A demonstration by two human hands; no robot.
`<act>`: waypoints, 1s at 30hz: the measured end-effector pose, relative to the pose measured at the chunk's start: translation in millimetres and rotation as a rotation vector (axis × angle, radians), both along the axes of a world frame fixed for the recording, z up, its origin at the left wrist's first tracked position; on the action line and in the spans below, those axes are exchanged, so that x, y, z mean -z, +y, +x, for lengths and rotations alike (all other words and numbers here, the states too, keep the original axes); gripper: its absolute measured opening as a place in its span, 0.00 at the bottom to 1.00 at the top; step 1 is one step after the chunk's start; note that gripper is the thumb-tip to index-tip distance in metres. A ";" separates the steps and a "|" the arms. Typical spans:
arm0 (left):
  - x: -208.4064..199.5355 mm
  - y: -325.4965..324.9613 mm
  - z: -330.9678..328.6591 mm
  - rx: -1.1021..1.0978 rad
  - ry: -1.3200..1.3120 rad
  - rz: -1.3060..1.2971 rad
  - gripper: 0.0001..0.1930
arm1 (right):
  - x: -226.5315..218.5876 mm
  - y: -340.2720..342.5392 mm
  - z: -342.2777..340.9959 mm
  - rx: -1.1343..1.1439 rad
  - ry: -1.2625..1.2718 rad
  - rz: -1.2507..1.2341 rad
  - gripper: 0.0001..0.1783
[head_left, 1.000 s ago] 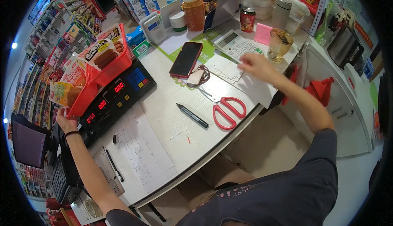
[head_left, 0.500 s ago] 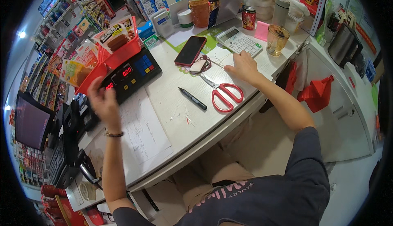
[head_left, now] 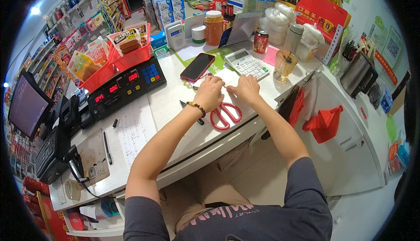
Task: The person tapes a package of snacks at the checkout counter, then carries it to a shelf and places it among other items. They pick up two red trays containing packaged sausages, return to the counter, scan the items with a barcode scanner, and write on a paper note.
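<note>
My two hands are close together over the front of the white counter. My left hand (head_left: 209,93) curls palm down beside a small white paper (head_left: 225,76), its fingertips partly hidden. Just to its right, my right hand (head_left: 246,89) has bent fingers at the paper's edge; anything pinched there is too small to make out. Red-handled scissors (head_left: 226,116) lie below the hands, their blades covered by my left hand. A black marker (head_left: 200,121) shows partly under my left wrist. Beyond the hands lie a phone (head_left: 197,67) with a red edge and a white calculator (head_left: 247,63).
At left stand a black scale (head_left: 127,86) with red digits, a red basket (head_left: 131,59) of snack packs, a monitor (head_left: 29,103) and a written sheet (head_left: 133,129). A glass cup (head_left: 284,67), drink can (head_left: 260,41) and lidded jar (head_left: 214,29) stand along the back.
My left hand has come from beside the scale to the right, next to my right hand. My right hand has pulled slightly nearer. The whole view has shifted.
</note>
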State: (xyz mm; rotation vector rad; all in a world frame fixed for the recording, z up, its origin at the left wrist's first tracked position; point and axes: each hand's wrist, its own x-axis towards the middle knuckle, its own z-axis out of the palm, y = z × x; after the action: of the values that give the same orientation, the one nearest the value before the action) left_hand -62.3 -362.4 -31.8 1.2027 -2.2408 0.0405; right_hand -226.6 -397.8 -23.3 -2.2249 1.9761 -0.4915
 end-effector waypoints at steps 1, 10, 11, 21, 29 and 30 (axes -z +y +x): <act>3.7 -7.3 -2.5 -0.023 -0.037 -0.003 0.16 | 0.7 -0.6 -3.2 -0.016 -0.021 0.003 0.33; 1.0 -28.5 -23.4 0.032 -0.194 0.188 0.14 | 6.1 13.1 -46.5 -0.098 -0.086 -0.010 0.33; 1.2 -28.2 -23.1 0.018 -0.223 0.192 0.14 | 5.7 11.3 -51.8 -0.121 -0.080 -0.013 0.33; 10.2 -25.3 -22.3 0.009 -0.223 0.060 0.11 | -18.0 25.1 -115.6 -0.197 -0.125 0.092 0.34; -12.8 -26.8 -29.6 -0.076 -0.264 0.368 0.18 | -8.3 36.8 -153.8 -0.119 -0.308 -0.053 0.32; -10.8 -27.7 -31.7 -0.089 -0.219 0.344 0.26 | -2.5 40.4 -153.1 -0.104 -0.284 -0.115 0.32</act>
State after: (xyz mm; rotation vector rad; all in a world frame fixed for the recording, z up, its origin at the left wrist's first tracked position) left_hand -93.9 -390.1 -21.0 1.5438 -2.4507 -0.1954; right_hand -379.7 -357.3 -20.8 -2.1652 1.7206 -0.8722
